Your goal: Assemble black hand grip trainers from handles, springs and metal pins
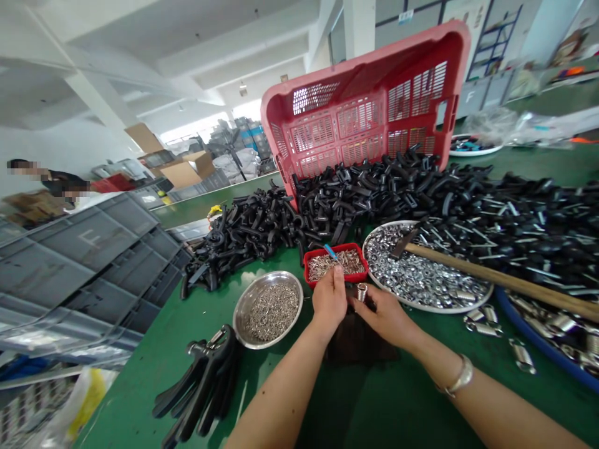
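Observation:
My left hand is closed, thumb up, just in front of a red tray of small metal pins. A thin blue piece rises from the tray beside my thumb tip; I cannot tell if the thumb touches it. What the left fingers hold is hidden. Close beside it, my right hand is closed on a metal coil spring, which stands upright by the thumb and fingers. Something dark shows between the hands, partly covered. Below them sits a dark block on the green table.
A steel bowl of small rings stands left, near black spring-fitted handles. Right are a white plate of metal parts, a hammer across it, and a blue-rimmed tray of springs. Black parts spill from a red crate.

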